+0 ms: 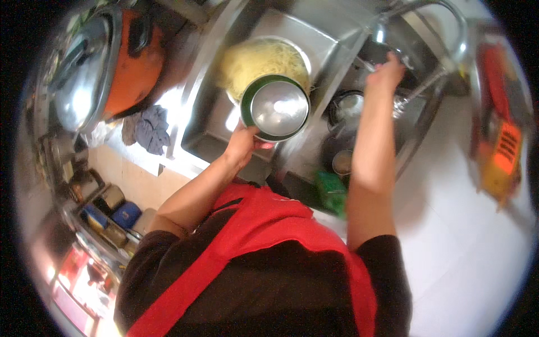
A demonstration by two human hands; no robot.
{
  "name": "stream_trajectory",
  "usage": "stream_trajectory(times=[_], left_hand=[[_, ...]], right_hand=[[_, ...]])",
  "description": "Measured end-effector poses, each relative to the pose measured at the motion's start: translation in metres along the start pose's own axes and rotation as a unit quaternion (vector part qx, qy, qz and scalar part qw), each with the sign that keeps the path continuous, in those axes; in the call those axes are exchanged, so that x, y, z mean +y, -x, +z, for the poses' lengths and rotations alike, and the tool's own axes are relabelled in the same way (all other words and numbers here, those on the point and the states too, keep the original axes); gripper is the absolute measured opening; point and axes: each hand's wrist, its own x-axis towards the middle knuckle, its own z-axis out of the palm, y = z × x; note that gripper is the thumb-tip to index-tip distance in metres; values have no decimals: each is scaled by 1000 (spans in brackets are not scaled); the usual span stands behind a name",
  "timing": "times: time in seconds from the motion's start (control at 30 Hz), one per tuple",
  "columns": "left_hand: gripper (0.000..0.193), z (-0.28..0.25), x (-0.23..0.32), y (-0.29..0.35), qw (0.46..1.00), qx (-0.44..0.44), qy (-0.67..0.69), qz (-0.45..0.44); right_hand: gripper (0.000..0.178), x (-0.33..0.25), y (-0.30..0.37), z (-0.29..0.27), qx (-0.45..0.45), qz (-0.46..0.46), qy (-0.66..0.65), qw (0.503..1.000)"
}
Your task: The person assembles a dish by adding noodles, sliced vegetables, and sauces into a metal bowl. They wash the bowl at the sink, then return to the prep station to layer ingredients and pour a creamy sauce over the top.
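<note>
My left hand is closed on the near rim of a round bowl with a green band around its shiny metal-coloured inside. The bowl is over the left sink basin, partly covering a heap of thin pale-yellow shreds in a larger round container. My right arm reaches to the far right basin. There my right hand is closed near the tap's spout, beside a dark pan-like vessel. What its fingers grip is too blurred to name.
A large orange pot with a metal lid stands at the left, near a crumpled dark cloth. Round metal vessels and a green packet lie in and beside the right basin. A red-and-yellow package is at the far right.
</note>
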Motion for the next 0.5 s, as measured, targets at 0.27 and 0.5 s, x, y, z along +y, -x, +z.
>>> stream_trajectory(times=[0.27, 0.5], left_hand=[[47, -14, 2, 1, 997, 39, 33, 58], [66, -48, -8, 59, 994, 30, 5, 101]], right_hand=[[83, -9, -30, -2, -93, -112, 166, 975], [31, 99, 154, -61, -337, -116, 229, 906]])
